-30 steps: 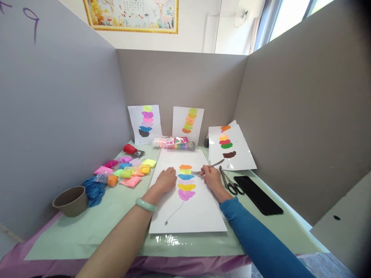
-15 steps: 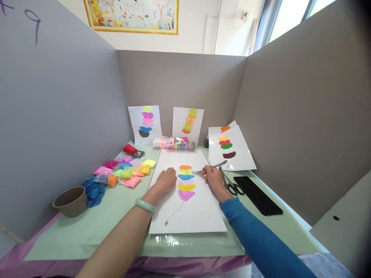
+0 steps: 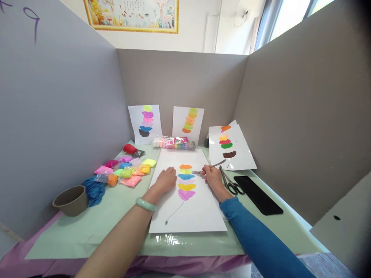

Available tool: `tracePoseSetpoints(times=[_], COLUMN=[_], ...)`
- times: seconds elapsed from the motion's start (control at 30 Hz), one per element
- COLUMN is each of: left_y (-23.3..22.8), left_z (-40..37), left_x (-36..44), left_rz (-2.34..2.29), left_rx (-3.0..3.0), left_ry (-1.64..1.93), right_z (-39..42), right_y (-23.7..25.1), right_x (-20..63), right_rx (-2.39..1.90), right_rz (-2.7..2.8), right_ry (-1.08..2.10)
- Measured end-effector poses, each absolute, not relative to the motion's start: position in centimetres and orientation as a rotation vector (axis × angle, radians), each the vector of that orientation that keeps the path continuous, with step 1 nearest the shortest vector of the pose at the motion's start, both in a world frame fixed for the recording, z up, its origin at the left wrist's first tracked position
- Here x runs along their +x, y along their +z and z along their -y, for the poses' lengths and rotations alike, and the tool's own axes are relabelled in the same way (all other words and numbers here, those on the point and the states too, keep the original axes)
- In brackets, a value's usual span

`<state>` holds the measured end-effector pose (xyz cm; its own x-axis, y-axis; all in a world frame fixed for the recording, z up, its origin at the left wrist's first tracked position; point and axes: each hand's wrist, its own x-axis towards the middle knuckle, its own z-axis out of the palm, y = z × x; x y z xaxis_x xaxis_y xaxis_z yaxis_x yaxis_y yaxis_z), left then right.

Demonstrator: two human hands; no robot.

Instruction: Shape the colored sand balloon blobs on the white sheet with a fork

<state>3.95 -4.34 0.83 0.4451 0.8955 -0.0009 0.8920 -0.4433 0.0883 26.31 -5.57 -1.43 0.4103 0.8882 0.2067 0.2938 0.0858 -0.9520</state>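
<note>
A white sheet of paper [image 3: 165,208] lies in front of me. Down its middle runs a column of flat clay patches [image 3: 186,187] in orange, yellow-green, blue, pale lilac, yellow and purple-pink, with a thin line trailing from the lowest. My left hand [image 3: 166,179] rests flat on the sheet, left of the patches, its fingers stretched forward. In my right hand [image 3: 213,177] is a metal fork [image 3: 218,163], gripped near its middle. The tines point left and meet the right edge of the yellow-green patch; whether they press into it I cannot tell.
Bags of coloured clay [image 3: 130,172], a blue cloth-like bundle [image 3: 95,191] and a brown pot [image 3: 71,200] are on the left. Scissors [image 3: 232,187] and a black phone-like slab [image 3: 257,195] lie right. Behind stand finished sheets [image 3: 145,125] and a clay pack [image 3: 174,143]; grey partitions [image 3: 182,77] enclose the table.
Both hands and the fork stay almost in place. The view has shifted very slightly.
</note>
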Motion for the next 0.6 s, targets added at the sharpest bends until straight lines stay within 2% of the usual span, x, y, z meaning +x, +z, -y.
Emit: tracePoseSetpoints(times=[0.6], left_y=[0.67], left_z=[4.06], left_x=[3.69], left_rz=[-1.581], left_rx=[2.595], left_ry=[0.136], right_z=[6.12], right_y=[-1.11], right_x=[26.02], right_rx=[-1.374], right_rz=[1.128], right_ry=[0.537])
